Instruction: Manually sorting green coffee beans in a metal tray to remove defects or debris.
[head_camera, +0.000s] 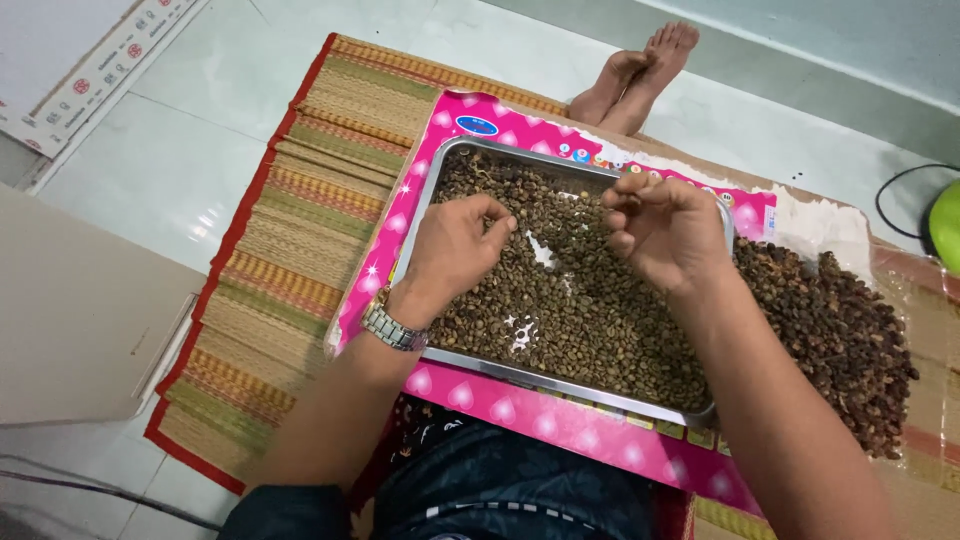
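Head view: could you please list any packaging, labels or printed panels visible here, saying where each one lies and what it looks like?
Pink sheet: flat under the metal tray, bright pink with pale heart shapes.
Oval label: blue, at the far left corner of the pink sheet.
Small round badges: a multicoloured row along the pink sheet's far edge.
White printed strip: long flat panel on the floor at top left, with red markings.

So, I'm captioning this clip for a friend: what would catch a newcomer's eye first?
A metal tray full of small brown beans sits mid-frame on a bright pink heart-patterned sheet. Both hands work over it: the left hand, with a silver wristwatch, and the right hand pinch at beans. A darker pile lies right of the tray.
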